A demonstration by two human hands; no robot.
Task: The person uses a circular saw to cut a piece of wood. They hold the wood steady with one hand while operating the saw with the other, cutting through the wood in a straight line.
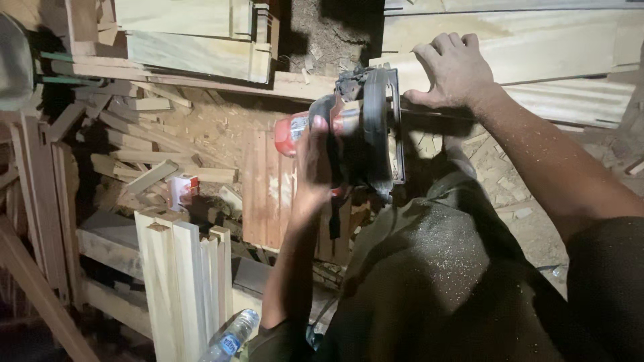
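Your sawdust-flecked trousers [443,268] fill the foreground. Your left hand [314,157] grips the red circular saw [355,127], seemingly by its handle; your right hand [453,70] presses flat on the plank [537,47].

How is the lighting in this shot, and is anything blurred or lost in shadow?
Head view: light falls from above onto the pale wooden planks and right hand; the left hand on the red and black circular saw is slightly motion-blurred; the lower left corner and the gap behind the saw sink into dark shadow.
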